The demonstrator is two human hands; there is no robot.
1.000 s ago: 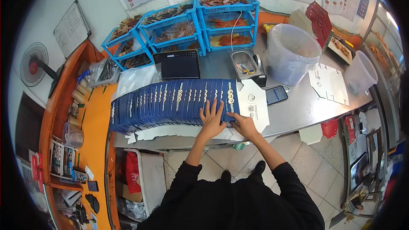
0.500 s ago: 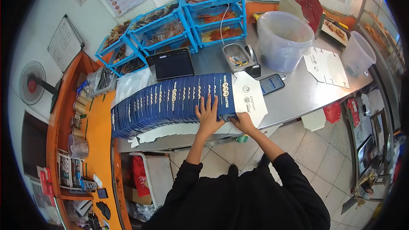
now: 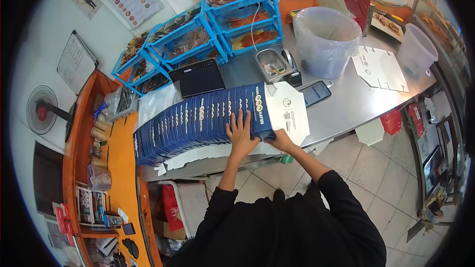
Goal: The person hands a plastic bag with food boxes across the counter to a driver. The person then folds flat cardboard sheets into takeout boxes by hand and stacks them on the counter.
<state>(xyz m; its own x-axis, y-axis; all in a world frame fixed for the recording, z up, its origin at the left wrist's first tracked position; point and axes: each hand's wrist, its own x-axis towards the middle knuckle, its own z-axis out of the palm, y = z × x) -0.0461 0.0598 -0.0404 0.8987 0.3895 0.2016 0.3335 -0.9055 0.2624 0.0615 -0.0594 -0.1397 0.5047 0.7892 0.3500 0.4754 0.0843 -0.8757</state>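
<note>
A long leaning row of blue cardboard boxes with white and gold print lies along the counter. My left hand rests on the row near its right end, fingers stretched and spread over the blue faces. Beside it, my right hand grips the near lower corner of the endmost blue box, with its fingertips partly hidden behind the box edge. From that end a white printed panel extends flat to the right.
Behind the row are a tablet, blue tiered baskets, a metal container and a phone. A lined plastic bucket, a flat white carton blank and a clear tub stand further right on the steel counter.
The camera view has shifted and turned slightly. Both hands stay at the right end of the box row, in nearly the same pose.
</note>
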